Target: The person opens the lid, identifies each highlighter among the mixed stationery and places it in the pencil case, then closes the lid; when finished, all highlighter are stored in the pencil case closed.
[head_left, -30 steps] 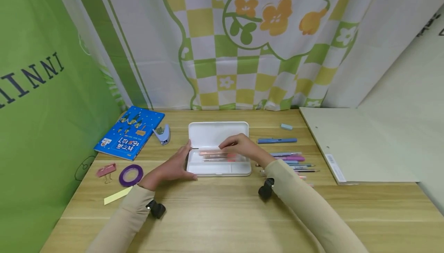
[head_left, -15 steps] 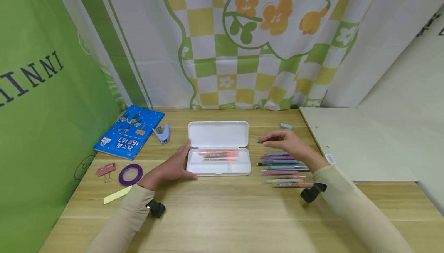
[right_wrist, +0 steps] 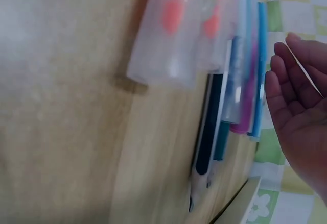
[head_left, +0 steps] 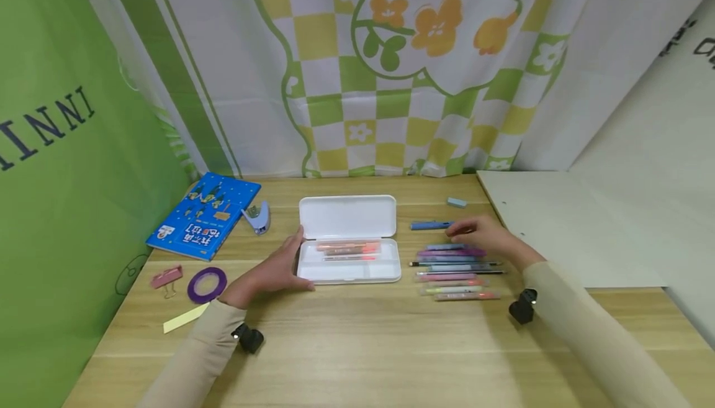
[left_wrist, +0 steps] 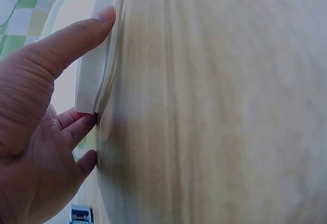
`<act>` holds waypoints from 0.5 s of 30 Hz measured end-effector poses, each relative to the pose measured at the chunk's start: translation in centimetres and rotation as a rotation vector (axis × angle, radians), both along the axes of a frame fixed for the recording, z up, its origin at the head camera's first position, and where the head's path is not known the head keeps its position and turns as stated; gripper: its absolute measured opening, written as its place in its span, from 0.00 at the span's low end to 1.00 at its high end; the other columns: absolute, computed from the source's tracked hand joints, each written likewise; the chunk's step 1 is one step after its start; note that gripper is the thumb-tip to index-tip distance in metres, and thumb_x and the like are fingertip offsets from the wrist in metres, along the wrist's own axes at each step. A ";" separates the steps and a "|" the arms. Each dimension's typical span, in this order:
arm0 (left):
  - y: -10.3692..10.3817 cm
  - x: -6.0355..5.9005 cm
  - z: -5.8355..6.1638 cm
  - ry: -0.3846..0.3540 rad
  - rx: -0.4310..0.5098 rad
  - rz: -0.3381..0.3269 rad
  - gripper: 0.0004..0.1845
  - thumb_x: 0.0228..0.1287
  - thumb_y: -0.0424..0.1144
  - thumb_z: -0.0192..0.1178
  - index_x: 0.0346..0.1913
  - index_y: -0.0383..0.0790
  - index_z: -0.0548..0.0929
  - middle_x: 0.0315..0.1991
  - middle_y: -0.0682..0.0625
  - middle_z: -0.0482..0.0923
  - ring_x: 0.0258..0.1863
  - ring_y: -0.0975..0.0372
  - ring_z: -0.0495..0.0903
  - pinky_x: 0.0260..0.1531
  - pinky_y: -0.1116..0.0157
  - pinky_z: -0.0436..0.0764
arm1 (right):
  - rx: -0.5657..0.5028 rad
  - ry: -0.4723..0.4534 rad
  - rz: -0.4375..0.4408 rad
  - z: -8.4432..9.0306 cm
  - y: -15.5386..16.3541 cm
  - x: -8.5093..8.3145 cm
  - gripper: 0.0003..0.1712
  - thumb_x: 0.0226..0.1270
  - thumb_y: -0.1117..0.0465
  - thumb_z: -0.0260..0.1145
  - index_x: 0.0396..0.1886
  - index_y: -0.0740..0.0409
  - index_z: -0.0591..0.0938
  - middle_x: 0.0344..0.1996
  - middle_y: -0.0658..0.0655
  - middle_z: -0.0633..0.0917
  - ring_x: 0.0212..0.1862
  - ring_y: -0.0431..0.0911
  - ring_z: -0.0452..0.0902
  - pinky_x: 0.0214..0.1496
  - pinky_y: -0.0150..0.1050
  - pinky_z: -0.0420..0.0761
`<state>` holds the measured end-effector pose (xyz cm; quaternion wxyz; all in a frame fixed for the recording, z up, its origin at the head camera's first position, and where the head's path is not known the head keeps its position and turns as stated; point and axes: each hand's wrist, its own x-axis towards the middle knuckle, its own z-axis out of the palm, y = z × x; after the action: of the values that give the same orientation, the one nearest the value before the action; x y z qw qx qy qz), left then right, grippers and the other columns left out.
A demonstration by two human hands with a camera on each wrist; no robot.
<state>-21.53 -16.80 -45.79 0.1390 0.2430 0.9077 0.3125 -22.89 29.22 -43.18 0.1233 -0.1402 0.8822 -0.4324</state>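
Left hand (head_left: 272, 271) braces the white pencil case (head_left: 349, 259), thumb straight along its near-left edge, fingers relaxed at the side, gripping nothing. Right hand (head_left: 485, 234) hovers loosely open over the far end of the row of pens (head_left: 455, 268), fingertips near the blue pen (head_left: 430, 225) lying apart by the lid; no contact plainly visible. Probably light, stiff, smooth plastic, prone to rolling; best pinched mid-barrel between thumb and forefinger.

The blue pen (head_left: 431, 225) is partly hidden by the right hand (head_left: 487, 235); the wrist view's pens (right_wrist: 225, 76) seem blurred.
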 end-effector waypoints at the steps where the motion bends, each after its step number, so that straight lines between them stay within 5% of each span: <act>1: 0.0 0.0 -0.1 -0.003 -0.004 0.003 0.71 0.41 0.53 0.76 0.73 0.29 0.33 0.69 0.33 0.52 0.68 0.46 0.54 0.66 0.50 0.57 | 0.016 0.000 0.014 -0.2 -0.1 -0.3 0.14 0.64 0.66 0.65 0.46 0.69 0.83 0.45 0.65 0.84 0.46 0.50 0.79 0.46 0.38 0.79; 15: -0.1 0.0 -0.2 -0.034 0.019 0.016 0.71 0.41 0.54 0.76 0.73 0.32 0.32 0.70 0.33 0.50 0.70 0.46 0.52 0.67 0.50 0.55 | 0.166 0.075 0.130 -1.2 -0.8 -1.4 0.10 0.61 0.69 0.65 0.41 0.64 0.86 0.41 0.60 0.85 0.46 0.51 0.78 0.48 0.44 0.76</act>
<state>-21.56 -16.92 -45.97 0.1499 0.2317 0.9042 0.3261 -24.26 28.38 -44.36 0.1290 -0.2024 0.9079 -0.3436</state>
